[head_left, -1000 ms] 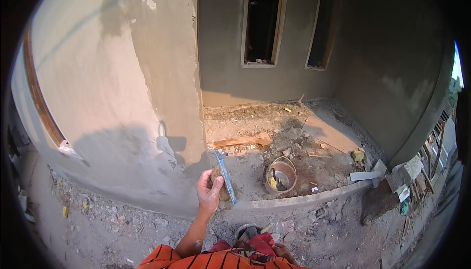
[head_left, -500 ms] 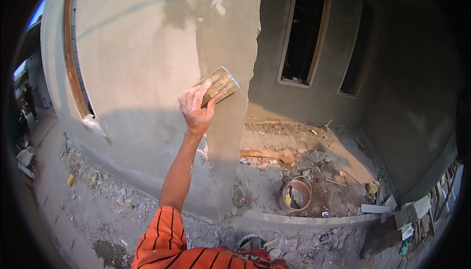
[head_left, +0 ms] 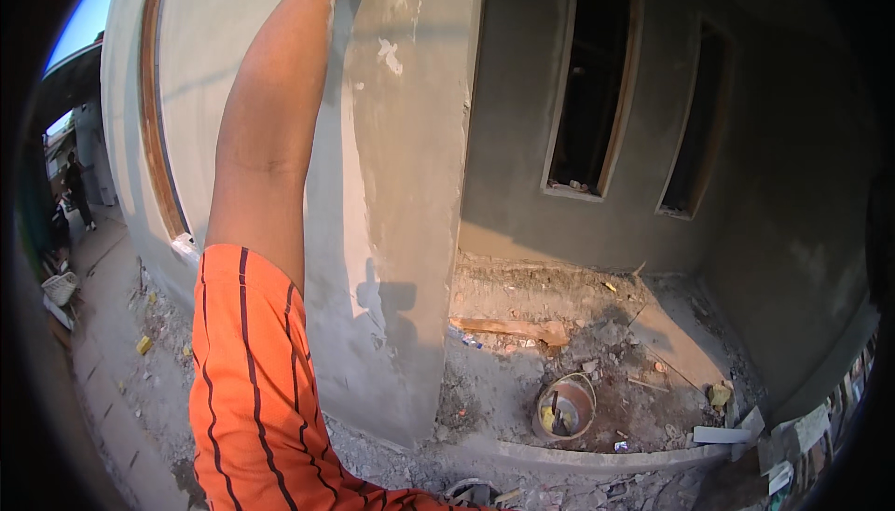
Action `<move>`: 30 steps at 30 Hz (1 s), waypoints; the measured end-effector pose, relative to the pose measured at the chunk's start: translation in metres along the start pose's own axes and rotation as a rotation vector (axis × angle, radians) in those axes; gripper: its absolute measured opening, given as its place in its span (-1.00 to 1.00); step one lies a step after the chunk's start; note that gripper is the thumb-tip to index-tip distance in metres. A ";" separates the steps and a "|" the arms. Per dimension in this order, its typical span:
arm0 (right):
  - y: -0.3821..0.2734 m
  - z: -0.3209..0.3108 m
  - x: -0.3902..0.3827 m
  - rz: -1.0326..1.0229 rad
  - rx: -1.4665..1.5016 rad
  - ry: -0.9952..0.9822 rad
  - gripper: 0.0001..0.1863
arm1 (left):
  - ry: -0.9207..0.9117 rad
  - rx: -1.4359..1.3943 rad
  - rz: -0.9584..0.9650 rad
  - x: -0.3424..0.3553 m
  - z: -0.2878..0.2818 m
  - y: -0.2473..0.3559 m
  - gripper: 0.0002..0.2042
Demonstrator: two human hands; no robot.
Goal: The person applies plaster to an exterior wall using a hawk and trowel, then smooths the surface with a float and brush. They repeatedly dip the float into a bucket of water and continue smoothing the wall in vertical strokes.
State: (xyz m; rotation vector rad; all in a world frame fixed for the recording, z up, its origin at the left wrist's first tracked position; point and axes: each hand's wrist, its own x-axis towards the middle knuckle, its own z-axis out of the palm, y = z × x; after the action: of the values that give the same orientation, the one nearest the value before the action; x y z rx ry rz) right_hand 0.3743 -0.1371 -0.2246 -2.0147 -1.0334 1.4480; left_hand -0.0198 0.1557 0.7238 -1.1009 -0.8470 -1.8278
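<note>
Forearm (head_left: 270,110) and orange sleeve (head_left: 252,362) stretched up along the wall (head_left: 419,185), whereas half a second earlier the left hand had been lower, in view, gripping a float; the reach had thus shifted higher up the wall. Both hands were now out of view, the left past the upper edge, so how far they were open and what they held could not be told; nor did the float show, or whether it touched the wall. The surface was patchy tan and grey, with a pale spot (head_left: 390,56) high up and a shadow (head_left: 401,296) lower down. Beyond its edge, a bucket (head_left: 575,401) with a tool (head_left: 557,418) inside stood on littered ground (head_left: 643,408) near a plank (head_left: 513,329), and two narrow windows (head_left: 589,77) pierced the shaded back wall (head_left: 522,157)
</note>
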 end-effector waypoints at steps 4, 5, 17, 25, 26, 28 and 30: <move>0.019 -0.003 -0.002 0.009 -0.021 -0.036 -0.79 | -0.298 -0.194 -0.315 0.008 -0.011 -0.004 -0.57; 0.029 -0.004 -0.004 0.008 -0.032 -0.047 -0.79 | -0.285 -0.144 -0.243 -0.014 -0.012 -0.008 -0.58; 0.142 -0.025 -0.003 -0.427 -0.181 -0.181 -0.83 | -0.856 -0.095 -1.075 -0.622 -0.386 -0.074 -0.78; -0.173 0.054 -0.055 -0.103 0.752 -0.864 -0.46 | -1.078 -1.365 -1.852 -0.580 -0.382 -0.025 -0.66; -0.204 0.067 -0.067 -0.169 0.865 -1.044 -0.43 | -1.076 -1.487 -1.910 -0.571 -0.379 -0.019 -0.61; -0.263 0.088 -0.092 -0.280 1.027 -1.292 -0.40 | -1.141 -1.585 -1.936 -0.550 -0.371 -0.017 -0.61; -0.312 0.105 -0.118 -0.457 1.094 -1.409 -0.39 | -1.211 -1.628 -1.938 -0.541 -0.365 -0.031 -0.61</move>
State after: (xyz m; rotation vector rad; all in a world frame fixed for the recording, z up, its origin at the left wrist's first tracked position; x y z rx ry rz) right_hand 0.1594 -0.0434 0.0344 0.1497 -0.6709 2.3116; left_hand -0.0260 0.0234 0.0841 -3.4206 -1.0013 -3.5940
